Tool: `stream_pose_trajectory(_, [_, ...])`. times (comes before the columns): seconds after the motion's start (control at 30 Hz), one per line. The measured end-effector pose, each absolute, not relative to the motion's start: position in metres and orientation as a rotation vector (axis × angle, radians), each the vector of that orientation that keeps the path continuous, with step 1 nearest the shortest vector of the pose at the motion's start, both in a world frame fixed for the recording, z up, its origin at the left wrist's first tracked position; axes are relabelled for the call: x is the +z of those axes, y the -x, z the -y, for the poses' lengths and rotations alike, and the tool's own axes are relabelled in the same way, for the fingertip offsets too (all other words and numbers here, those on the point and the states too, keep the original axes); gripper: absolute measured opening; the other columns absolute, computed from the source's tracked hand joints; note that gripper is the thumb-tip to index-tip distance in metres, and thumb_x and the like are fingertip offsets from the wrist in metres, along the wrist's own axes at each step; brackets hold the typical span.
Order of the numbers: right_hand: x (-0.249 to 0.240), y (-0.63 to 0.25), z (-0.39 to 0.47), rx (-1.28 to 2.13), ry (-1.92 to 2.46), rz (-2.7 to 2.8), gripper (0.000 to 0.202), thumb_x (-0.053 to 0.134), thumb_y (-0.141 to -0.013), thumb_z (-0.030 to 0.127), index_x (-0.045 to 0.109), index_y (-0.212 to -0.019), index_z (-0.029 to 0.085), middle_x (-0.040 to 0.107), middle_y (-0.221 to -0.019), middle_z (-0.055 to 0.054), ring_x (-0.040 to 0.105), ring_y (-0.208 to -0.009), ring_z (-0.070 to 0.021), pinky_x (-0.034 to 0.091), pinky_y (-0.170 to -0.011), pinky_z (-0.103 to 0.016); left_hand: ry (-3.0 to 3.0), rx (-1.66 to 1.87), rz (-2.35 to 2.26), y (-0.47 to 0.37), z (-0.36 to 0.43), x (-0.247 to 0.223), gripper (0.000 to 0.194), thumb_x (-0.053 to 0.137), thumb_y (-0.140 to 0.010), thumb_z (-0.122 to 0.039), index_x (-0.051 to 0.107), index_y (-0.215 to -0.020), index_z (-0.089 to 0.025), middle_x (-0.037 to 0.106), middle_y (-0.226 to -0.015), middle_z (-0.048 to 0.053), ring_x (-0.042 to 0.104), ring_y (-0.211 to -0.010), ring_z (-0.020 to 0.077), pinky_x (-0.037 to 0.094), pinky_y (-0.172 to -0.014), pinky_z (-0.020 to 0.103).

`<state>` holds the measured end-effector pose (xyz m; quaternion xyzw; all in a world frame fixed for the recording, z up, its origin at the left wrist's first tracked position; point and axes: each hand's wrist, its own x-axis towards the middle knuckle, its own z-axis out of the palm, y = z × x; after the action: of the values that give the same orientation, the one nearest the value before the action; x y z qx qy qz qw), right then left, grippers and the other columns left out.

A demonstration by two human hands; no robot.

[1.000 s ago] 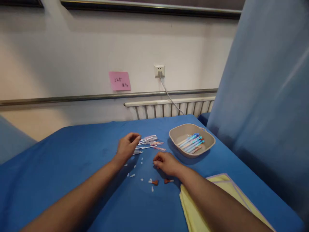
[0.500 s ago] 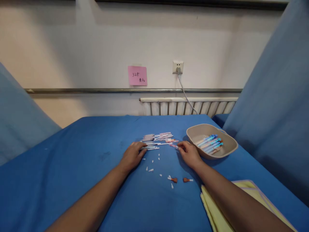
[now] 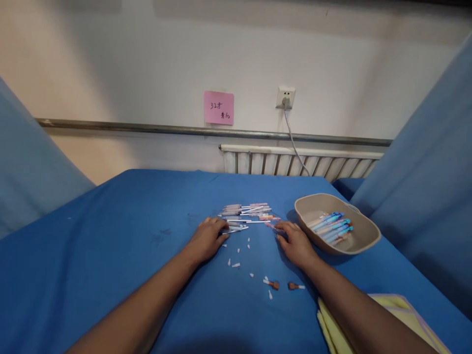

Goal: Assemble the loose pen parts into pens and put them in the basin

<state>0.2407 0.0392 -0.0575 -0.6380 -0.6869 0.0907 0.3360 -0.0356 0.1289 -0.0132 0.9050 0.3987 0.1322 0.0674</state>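
Near the middle of the blue-covered surface lies a bunch of pen parts: pale barrels [image 3: 232,207] at its left, thin white refills [image 3: 254,221] across the middle, and pink and orange pieces [image 3: 270,217] at its right. My left hand [image 3: 208,239] rests at the left end of the nearest barrels, fingertips touching them, thumb apart. On the other side my right hand [image 3: 297,243] lies with its fingertips at the end of a clear pinkish piece [image 3: 271,225], its thumb apart from the fingers. Several small white tips [image 3: 236,265] are scattered nearer to me.
A beige basin [image 3: 337,250] with several blue-and-clear pens [image 3: 334,226] stands at right. Two brown pieces with white ends [image 3: 274,284] lie nearer. Under my right forearm is a yellow cloth [image 3: 391,302]. Blue curtains [image 3: 424,147] hang at both sides; a radiator [image 3: 269,162] is behind.
The view has tilted and shifted slightly, so things appear lower and farther right. Both hands remain at the two ends of the pen parts, with little movement.
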Motion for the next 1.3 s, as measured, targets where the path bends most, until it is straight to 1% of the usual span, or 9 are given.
stream_pose_trajectory(0.2, [-0.056,-0.24,-0.039,0.267,1.729,1.775,0.023,0.052,-0.08,0.015,0.062,-0.1,0.02,0.064,-0.099,-0.006,0.055,-0.097,-0.0211,0.041,-0.088,-0.033,-2.746,0.351,-1.284,0.032,-0.124,-0.011,0.014,0.055,-0.083,-0.028,0.062,-0.095,-0.024,0.062,-0.099,0.004,0.051,-0.092,0.0244,0.035,-0.08,0.036])
stream_pose_trajectory(0.37, [-0.053,-0.238,-0.035,0.298,1.753,1.813,0.018,0.052,-0.081,0.015,0.063,-0.095,0.02,0.065,-0.093,-0.005,0.056,-0.091,-0.0203,0.041,-0.083,-0.032,-2.711,0.329,-1.15,0.03,-0.117,-0.012,0.013,0.054,-0.085,-0.029,0.062,-0.093,-0.023,0.061,-0.1,0.004,0.051,-0.093,0.022,0.037,-0.082,0.034])
stream_pose_trajectory(0.5, [-0.048,-0.234,-0.031,0.23,1.692,1.845,0.019,0.051,-0.082,0.015,0.062,-0.098,0.019,0.064,-0.098,-0.006,0.054,-0.096,-0.0208,0.04,-0.087,-0.033,-2.667,0.36,-0.979,0.022,-0.107,-0.014,0.015,0.053,-0.086,-0.031,0.062,-0.096,-0.024,0.06,-0.1,0.003,0.051,-0.098,0.0212,0.038,-0.087,0.032])
stream_pose_trajectory(0.67, [-0.038,-0.216,-0.024,0.198,1.501,2.035,0.029,0.052,-0.085,0.017,0.058,-0.113,0.019,0.06,-0.115,-0.008,0.05,-0.109,-0.0215,0.038,-0.095,-0.036,-2.612,0.417,-0.839,0.011,-0.097,-0.018,0.017,0.053,-0.086,-0.03,0.064,-0.098,-0.026,0.063,-0.094,0.002,0.053,-0.096,0.021,0.038,-0.087,0.033])
stream_pose_trajectory(0.73, [-0.035,-0.208,-0.023,0.243,1.498,2.136,0.029,0.052,-0.085,0.019,0.058,-0.114,0.021,0.061,-0.114,-0.008,0.05,-0.111,-0.0224,0.037,-0.095,-0.037,-2.558,0.465,-0.848,0.01,-0.098,-0.02,0.021,0.057,-0.083,-0.03,0.063,-0.103,-0.026,0.063,-0.098,0.003,0.053,-0.097,0.0213,0.039,-0.089,0.034])
stream_pose_trajectory(0.83, [-0.032,-0.203,-0.021,0.283,1.565,2.204,0.027,0.048,-0.088,0.018,0.059,-0.112,0.021,0.063,-0.106,-0.008,0.052,-0.107,-0.0216,0.038,-0.093,-0.036,-2.478,0.508,-0.859,0.014,-0.101,-0.022,0.029,0.062,-0.078,-0.027,0.061,-0.107,-0.025,0.063,-0.104,0.003,0.054,-0.1,0.021,0.04,-0.09,0.033])
stream_pose_trajectory(0.93, [-0.03,-0.203,-0.019,0.246,1.637,2.228,0.025,0.045,-0.09,0.017,0.06,-0.109,0.02,0.063,-0.103,-0.009,0.053,-0.104,-0.0216,0.039,-0.091,-0.033,-2.469,0.495,-0.867,0.018,-0.104,-0.023,0.023,0.06,-0.078,-0.024,0.062,-0.101,-0.023,0.063,-0.102,0.003,0.054,-0.099,0.0205,0.041,-0.09,0.032])
stream_pose_trajectory(1.03, [-0.029,-0.204,-0.015,0.195,1.648,2.293,0.024,0.043,-0.09,0.015,0.06,-0.106,0.018,0.062,-0.101,-0.01,0.054,-0.101,-0.0227,0.04,-0.089,-0.033,-2.504,0.473,-0.909,0.019,-0.105,-0.021,0.015,0.055,-0.082,-0.024,0.063,-0.095,-0.022,0.063,-0.096,0.003,0.055,-0.096,0.021,0.041,-0.087,0.032])
stream_pose_trajectory(1.3, [-0.028,-0.199,-0.012,0.155,1.603,2.334,0.02,0.047,-0.088,0.015,0.06,-0.102,0.019,0.062,-0.095,-0.008,0.055,-0.093,-0.0222,0.04,-0.084,-0.032,-2.509,0.456,-0.947,0.016,-0.101,-0.019,0.012,0.053,-0.082,-0.025,0.06,-0.091,-0.022,0.062,-0.092,0.003,0.054,-0.093,0.0206,0.042,-0.083,0.031])
